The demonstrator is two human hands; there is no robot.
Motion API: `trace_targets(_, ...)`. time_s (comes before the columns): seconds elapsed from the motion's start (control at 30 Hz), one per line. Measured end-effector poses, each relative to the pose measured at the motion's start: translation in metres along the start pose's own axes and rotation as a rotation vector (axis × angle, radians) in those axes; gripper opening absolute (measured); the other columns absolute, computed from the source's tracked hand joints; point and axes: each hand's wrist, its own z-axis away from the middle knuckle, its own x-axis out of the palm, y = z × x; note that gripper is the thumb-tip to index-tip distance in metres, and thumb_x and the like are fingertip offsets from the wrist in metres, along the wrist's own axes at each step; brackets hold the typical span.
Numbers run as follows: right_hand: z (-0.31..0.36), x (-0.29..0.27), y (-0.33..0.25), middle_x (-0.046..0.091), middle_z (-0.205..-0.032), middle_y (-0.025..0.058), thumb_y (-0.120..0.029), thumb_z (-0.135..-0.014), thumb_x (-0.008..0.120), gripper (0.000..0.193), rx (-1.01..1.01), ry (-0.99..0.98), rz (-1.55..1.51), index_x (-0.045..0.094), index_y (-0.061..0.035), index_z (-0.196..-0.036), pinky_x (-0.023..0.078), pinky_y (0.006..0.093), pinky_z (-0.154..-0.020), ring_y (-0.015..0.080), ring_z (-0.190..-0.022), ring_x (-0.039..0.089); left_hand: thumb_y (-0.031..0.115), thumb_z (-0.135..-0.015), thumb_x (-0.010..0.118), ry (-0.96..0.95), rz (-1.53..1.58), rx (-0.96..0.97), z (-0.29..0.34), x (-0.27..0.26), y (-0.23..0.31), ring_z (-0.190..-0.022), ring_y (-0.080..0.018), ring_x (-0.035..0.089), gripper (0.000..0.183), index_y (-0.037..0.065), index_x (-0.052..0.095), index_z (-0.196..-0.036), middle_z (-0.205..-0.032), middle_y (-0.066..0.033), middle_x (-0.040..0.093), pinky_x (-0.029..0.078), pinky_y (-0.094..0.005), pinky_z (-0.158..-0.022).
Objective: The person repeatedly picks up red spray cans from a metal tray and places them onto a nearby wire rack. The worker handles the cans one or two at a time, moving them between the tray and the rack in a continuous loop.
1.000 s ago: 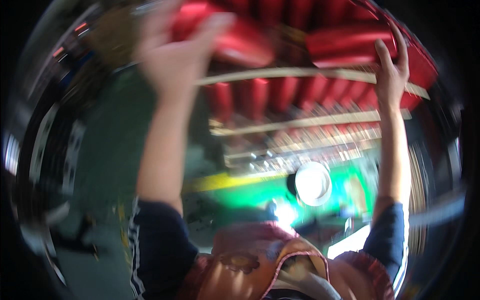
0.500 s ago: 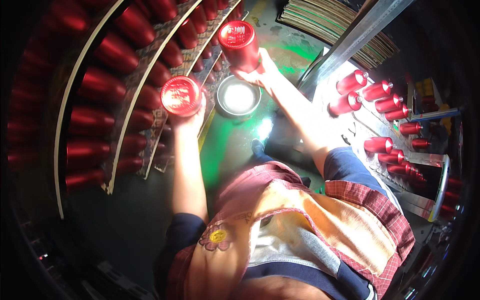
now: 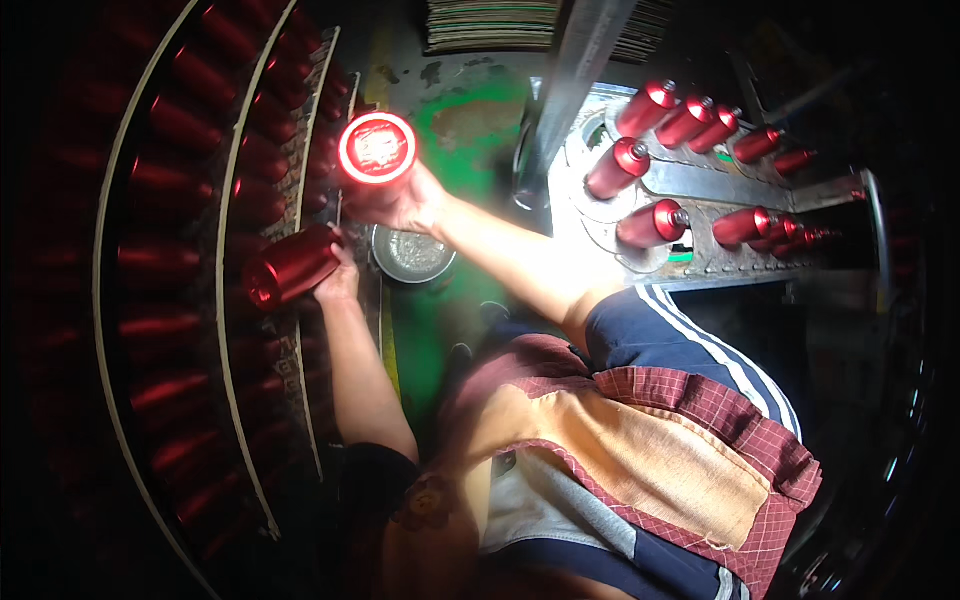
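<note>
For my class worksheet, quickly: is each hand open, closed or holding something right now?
Left hand: holding one red bottle.
Right hand: holding another red bottle.

At nine o'clock, wood-edged shelves (image 3: 220, 260) carry rows of red bottles (image 3: 160, 255). At two o'clock, standing bottles (image 3: 685, 122) line a metal worktop (image 3: 710, 183). At twelve, the green-patched floor (image 3: 480, 125) bears stacked boards (image 3: 490, 25).

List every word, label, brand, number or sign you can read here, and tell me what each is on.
None can be read.
Red bottle in the right hand: base markings, washed out by glare.
Darker bottle in the left hand: no readable text.
Shelf boards on the left: marks, too small and dim.
</note>
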Motion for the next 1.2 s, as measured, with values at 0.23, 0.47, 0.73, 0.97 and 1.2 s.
trace_targets(0.23,0.208,-0.014,0.049,0.068,-0.118,0.0116,-0.051,-0.087,0.059,0.05,-0.606,0.092,0.377,0.062,-0.0105,-0.116,0.048,0.0513,-0.098,0.0296,-0.105,0.065,0.034,-0.097,0.053,-0.057,-0.218,-0.332,0.045,-0.014,-0.028,-0.134,-0.0417,0.038,0.053,0.005,0.047,-0.14,-0.144,-0.0194,0.046,0.051,-0.0646,-0.091)
trace_targets(0.47,0.503,-0.044,0.172,0.061,-0.131,0.0122,-0.045,-0.09,0.058,0.05,-1.144,0.522,0.21,0.057,-0.012,-0.128,0.042,0.0558,-0.105,0.0304,-0.12,0.059,0.042,-0.1,0.047,0.181,-0.413,-0.78,0.108,-0.003,-0.182,-0.129,-0.0419,0.044,0.052,0.008,0.049,-0.139,-0.141,-0.0202,0.048,0.054,-0.0629,-0.087)
trace_targets(0.73,0.709,-0.108,0.31,0.062,-0.128,0.004,-0.041,-0.091,0.06,0.041,-1.675,0.867,-0.229,0.059,-0.0199,-0.125,0.047,0.0546,-0.1,0.0278,-0.119,0.058,0.054,-0.098,0.043,0.024,-1.038,-0.947,0.098,-0.03,-0.419,-0.094,-0.0341,0.065,0.056,0.008,0.053,-0.127,-0.11,-0.0163,0.065,0.06,-0.0446,-0.069)
trace_targets(0.97,0.827,-0.158,0.303,0.056,-0.138,0.0087,-0.045,-0.091,0.058,0.053,-1.709,0.861,-0.392,0.052,-0.017,-0.136,0.046,0.0559,-0.102,0.0305,-0.126,0.054,0.034,-0.098,0.055,-0.188,-1.509,-0.658,0.037,-0.005,-0.592,-0.099,-0.0223,0.064,0.043,0.002,0.057,-0.127,-0.111,-0.0113,0.067,0.053,-0.0369,-0.087)
trace_targets(1.2,0.894,-0.167,0.204,0.056,-0.138,0.0068,-0.039,-0.094,0.057,0.047,-1.788,0.769,-0.347,0.053,-0.024,-0.139,0.047,0.0539,-0.101,0.029,-0.126,0.054,0.01,-0.096,0.064,-0.655,-1.718,-0.22,-0.1,0.04,-0.787,-0.1,-0.012,0.064,0.029,-0.001,0.066,-0.123,-0.113,-0.0065,0.069,0.047,-0.0233,-0.092)
